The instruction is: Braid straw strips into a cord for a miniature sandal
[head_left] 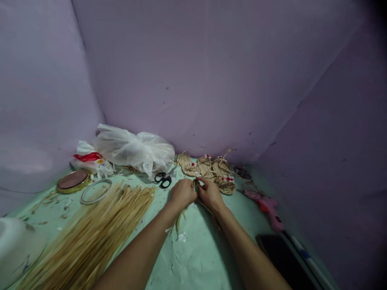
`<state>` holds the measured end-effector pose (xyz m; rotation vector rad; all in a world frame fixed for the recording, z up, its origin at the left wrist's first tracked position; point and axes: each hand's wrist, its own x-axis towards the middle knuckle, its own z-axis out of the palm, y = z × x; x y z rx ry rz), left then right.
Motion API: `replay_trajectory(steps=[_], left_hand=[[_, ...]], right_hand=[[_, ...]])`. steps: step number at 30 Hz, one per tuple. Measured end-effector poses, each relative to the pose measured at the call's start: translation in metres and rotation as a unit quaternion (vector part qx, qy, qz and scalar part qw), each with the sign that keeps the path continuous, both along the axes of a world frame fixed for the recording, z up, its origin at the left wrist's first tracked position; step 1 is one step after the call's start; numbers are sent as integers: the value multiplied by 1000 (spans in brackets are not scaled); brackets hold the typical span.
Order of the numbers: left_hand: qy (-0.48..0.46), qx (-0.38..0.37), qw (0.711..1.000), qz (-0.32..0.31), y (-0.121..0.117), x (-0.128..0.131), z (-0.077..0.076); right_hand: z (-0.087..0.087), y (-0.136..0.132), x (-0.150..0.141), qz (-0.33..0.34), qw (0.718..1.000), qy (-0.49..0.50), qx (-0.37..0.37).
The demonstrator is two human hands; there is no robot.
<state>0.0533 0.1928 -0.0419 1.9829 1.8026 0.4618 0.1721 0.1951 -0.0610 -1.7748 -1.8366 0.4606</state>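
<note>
My left hand (184, 191) is closed in a fist around dry straw strands; their loose ends (177, 225) hang out below it onto the table. Close against it, my right hand (209, 193) pinches the same work with thumb and fingers. A straw braid (214, 217) runs from between the hands and passes under my right forearm. The part between my fingertips is mostly hidden. Just beyond the hands lie several small woven straw slippers (204, 167) with red and white beads. Black-handled scissors (165, 179) rest open to the left of my left hand.
A long bundle of dry straw (99, 233) covers the left side of the green table. Behind it are a white plastic bag (139, 151), a round tin (72, 181) and a pale ring (96, 191). On the right lie a pink glue gun (267, 206) and a dark phone (282, 257).
</note>
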Motion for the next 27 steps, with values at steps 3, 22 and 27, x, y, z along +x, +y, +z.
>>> replay_trajectory(steps=[3,22,27], left_hand=[[-2,-6,1000,6,-2,0,1],[45,-41,996,-70,-25,3,12],[2,-57,997,-51,-17,-1,1]], right_hand=[[0,-1,0,16,1000,17,9],[3,4,-1,-8,997,-70,20],[5,12,2,-34,996,-73,-24]])
